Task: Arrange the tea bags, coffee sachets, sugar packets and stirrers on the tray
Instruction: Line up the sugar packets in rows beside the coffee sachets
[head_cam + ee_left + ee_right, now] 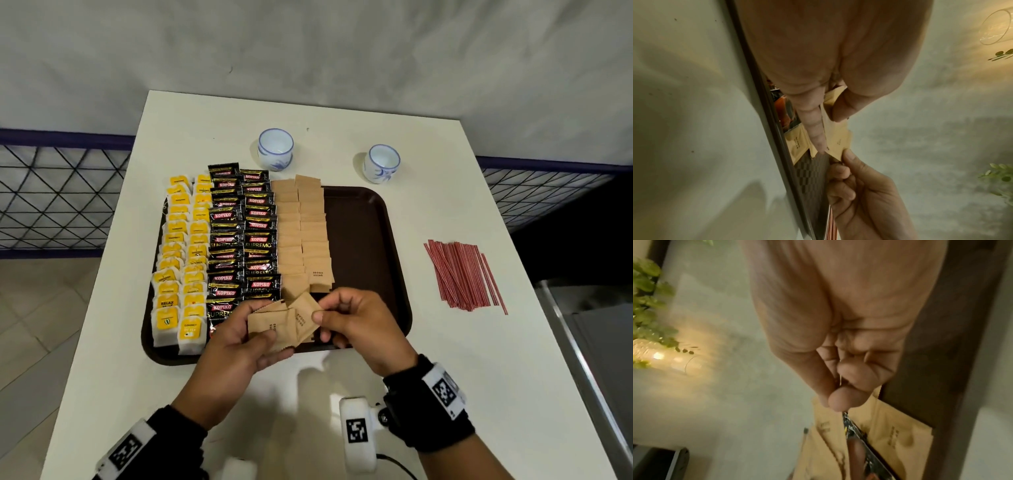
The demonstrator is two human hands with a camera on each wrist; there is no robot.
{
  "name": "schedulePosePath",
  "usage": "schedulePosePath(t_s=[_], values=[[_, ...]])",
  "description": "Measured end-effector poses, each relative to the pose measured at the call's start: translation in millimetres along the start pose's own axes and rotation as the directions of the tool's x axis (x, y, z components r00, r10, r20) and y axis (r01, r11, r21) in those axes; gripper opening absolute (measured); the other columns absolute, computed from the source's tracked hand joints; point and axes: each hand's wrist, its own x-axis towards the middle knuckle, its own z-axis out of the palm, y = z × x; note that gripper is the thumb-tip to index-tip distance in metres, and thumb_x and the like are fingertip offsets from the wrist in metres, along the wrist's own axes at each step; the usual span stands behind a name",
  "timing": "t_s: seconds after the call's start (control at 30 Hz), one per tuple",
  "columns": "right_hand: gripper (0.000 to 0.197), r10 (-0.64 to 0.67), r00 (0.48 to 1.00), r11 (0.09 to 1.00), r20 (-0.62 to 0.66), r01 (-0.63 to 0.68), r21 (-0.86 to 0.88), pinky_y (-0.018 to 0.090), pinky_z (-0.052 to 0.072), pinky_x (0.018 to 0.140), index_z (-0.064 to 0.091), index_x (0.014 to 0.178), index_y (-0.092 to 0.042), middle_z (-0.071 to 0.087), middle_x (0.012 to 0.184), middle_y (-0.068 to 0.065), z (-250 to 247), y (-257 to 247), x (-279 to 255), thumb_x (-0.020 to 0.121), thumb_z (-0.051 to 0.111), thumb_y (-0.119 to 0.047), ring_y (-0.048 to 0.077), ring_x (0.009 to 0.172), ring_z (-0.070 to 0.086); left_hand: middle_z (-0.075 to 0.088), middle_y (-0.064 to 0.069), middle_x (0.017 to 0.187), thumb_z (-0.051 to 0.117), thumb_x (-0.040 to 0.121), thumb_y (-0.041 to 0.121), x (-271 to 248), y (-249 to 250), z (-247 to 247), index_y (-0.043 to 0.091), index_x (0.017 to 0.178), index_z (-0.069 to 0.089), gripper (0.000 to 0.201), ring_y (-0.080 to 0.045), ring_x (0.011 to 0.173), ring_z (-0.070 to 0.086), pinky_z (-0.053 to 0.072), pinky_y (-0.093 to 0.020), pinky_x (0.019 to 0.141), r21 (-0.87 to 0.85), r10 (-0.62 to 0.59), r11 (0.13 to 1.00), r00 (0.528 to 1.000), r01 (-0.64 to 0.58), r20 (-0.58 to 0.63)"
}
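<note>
Two hands meet over the near edge of the dark brown plastic tray (376, 219). From above, the left hand (236, 342) grips a loose fan of brown paper sugar packets (284, 322), and the right hand (356, 318) pinches one corner. They could slip and knock the neat rows crooked.

Left wrist: thumb and fingers (813, 128) squeeze the packets.

Right wrist: fingertips (838, 400) nip one packet edge.

Thin red stirrers (462, 274) wait on the white table (479, 359), off the tray.

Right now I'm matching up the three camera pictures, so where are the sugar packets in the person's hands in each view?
Head: the sugar packets sit low centre, between the left hand and right hand.
Left wrist: centre, under the fingers.
Right wrist: bottom, right of centre.
Shared landmark: the brown tray, left of centre in the left wrist view, right side in the right wrist view.
</note>
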Motion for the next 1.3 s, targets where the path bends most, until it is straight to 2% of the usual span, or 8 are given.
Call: schedulePosePath(t_s=[0.37, 0.47, 0.53, 0.6, 0.73, 0.87, 1.07, 1.3], values=[[0.016, -0.018, 1.000, 0.998, 0.016, 0.016, 0.069, 0.024, 0.046, 0.044, 0.068, 0.105, -0.001, 0.067, 0.082, 0.018, -2, -5, -2, 0.090, 0.067, 0.004, 0.020, 0.057, 0.065, 0.076, -0.006, 0.106, 0.053, 0.096, -0.011, -1, 1, -2, 0.017, 0.113, 0.064, 0.035, -0.025, 0.100, 0.073, 0.063, -0.041, 0.079, 0.139, 0.032, 0.990, 0.999, -0.036, 0.026], [0.052, -0.145, 0.986, 0.961, 0.078, 0.159, -0.226, 0.020, 0.051, 0.061, 0.065, 0.125, -0.030, 0.059, 0.090, 0.012, 0, -3, -4, 0.088, 0.066, 0.006, 0.012, 0.071, 0.065, 0.075, 0.006, 0.101, 0.053, 0.095, -0.011, 0, 1, -3, 0.027, 0.108, 0.066, 0.041, -0.021, 0.096, 0.073, 0.063, -0.036, 0.074, 0.290, 0.081, 0.953, 0.996, -0.092, 0.048], [0.063, -0.271, 0.949, 0.834, 0.161, 0.315, -0.452, 0.013, 0.048, 0.080, 0.062, 0.131, -0.039, 0.056, 0.095, -0.009, 2, -1, -6, 0.085, 0.068, 0.004, 0.003, 0.084, 0.059, 0.072, 0.013, 0.098, 0.052, 0.095, -0.009, 0, 3, -6, 0.036, 0.104, 0.066, 0.048, -0.017, 0.090, 0.072, 0.062, -0.031, 0.070, 0.462, 0.136, 0.870, 0.985, -0.170, 0.106], [0.052, -0.318, 0.924, 0.758, 0.210, 0.381, -0.529, 0.013, 0.045, 0.084, 0.069, 0.124, -0.032, 0.053, 0.097, -0.019, 6, -1, -7, 0.083, 0.071, 0.000, 0.001, 0.089, 0.057, 0.070, 0.016, 0.096, 0.051, 0.094, -0.007, -1, 6, -7, 0.038, 0.106, 0.065, 0.049, -0.014, 0.084, 0.071, 0.060, -0.026, 0.067, 0.565, 0.160, 0.794, 0.974, -0.224, 0.162], [0.015, -0.305, 0.936, 0.670, 0.178, 0.343, -0.658, 0.036, 0.054, 0.075, 0.067, 0.091, -0.027, 0.063, 0.089, -0.013, 6, -2, -10, 0.083, 0.072, -0.015, 0.006, 0.080, 0.060, 0.070, 0.015, 0.095, 0.053, 0.094, -0.006, -3, 12, -5, 0.039, 0.106, 0.063, 0.047, -0.017, 0.076, 0.072, 0.058, -0.024, 0.068, 0.577, 0.182, 0.777, 0.967, -0.252, 0.176], [0.027, -0.254, 0.959, 0.750, 0.123, 0.276, -0.601, 0.020, 0.052, 0.072, 0.068, 0.104, -0.032, 0.063, 0.077, -0.018, -2, -6, -10, 0.089, 0.066, -0.010, 0.001, 0.076, 0.062, 0.071, 0.010, 0.102, 0.057, 0.095, -0.004, 1, 14, -9, 0.039, 0.105, 0.065, 0.045, -0.015, 0.092, 0.072, 0.063, -0.037, 0.076, 0.483, 0.199, 0.845, 0.973, -0.230, 0.116], [0.016, -0.224, 0.946, 0.895, -0.235, 0.104, -0.434, 0.028, 0.056, 0.079, 0.071, 0.083, -0.023, 0.075, 0.084, -0.009, -34, 1, 15, 0.087, 0.068, -0.008, 0.006, 0.083, 0.070, 0.070, 0.015, 0.101, 0.056, 0.096, -0.004, -2, 7, -15, 0.042, 0.102, 0.066, 0.047, -0.014, 0.091, 0.072, 0.063, -0.040, 0.077, 0.465, 0.166, 0.865, 0.982, -0.186, 0.084], [0.010, 0.078, 0.938, 0.979, -0.337, -0.135, -0.151, 0.024, 0.053, 0.054, 0.070, 0.081, -0.013, 0.073, 0.083, 0.005, -34, -5, 43, 0.087, 0.072, -0.004, 0.017, 0.073, 0.068, 0.069, 0.019, 0.098, 0.056, 0.095, -0.007, -9, -7, -17, 0.045, 0.099, 0.066, 0.053, -0.014, 0.093, 0.070, 0.064, -0.038, 0.073, 0.464, 0.119, 0.873, 0.988, -0.153, 0.101]])
